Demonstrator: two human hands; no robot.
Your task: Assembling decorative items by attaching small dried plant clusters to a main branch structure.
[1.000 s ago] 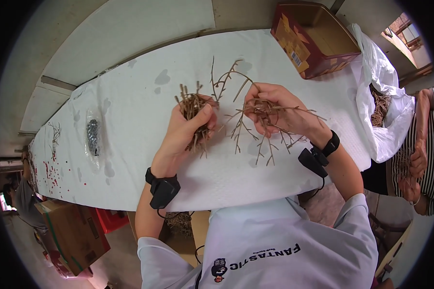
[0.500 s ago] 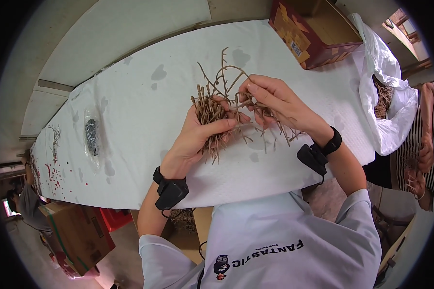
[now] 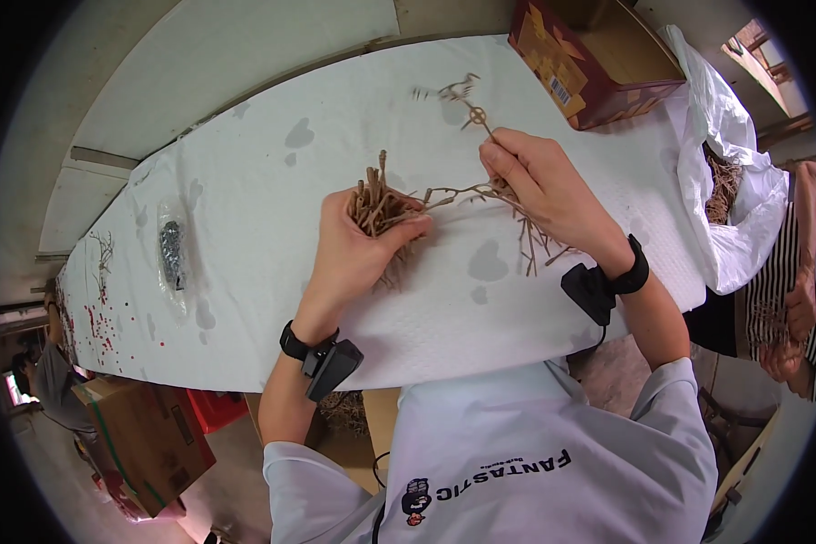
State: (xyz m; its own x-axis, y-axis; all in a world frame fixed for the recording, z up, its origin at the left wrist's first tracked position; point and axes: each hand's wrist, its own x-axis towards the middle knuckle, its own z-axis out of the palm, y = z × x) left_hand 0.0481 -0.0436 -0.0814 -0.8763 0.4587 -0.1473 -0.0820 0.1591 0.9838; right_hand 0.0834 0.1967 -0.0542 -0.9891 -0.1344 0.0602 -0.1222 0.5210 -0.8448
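My left hand (image 3: 358,240) is closed around a bundle of thin brown twigs (image 3: 373,207), their cut ends sticking up above the fingers. My right hand (image 3: 539,181), to the right and a little farther off, grips a branching brown twig (image 3: 478,116). Its far tip is smeared by motion, and more thin sprigs hang below the hand. A knobbly stem (image 3: 458,190) spans the gap between the two hands. Both wrists carry black strapped devices.
A dark red printed carton (image 3: 598,104) stands at the far right, beside a white plastic bag (image 3: 743,236) of twigs. A clear packet (image 3: 172,258) with dark contents and scattered red beads (image 3: 104,331) lie left. Other people are at both sides; a cardboard box (image 3: 150,444) stands lower left.
My hands have drawn apart, the left shifting left and the right moving right. The twig in my right hand now points far, and the bundle sits tighter in my left fist.
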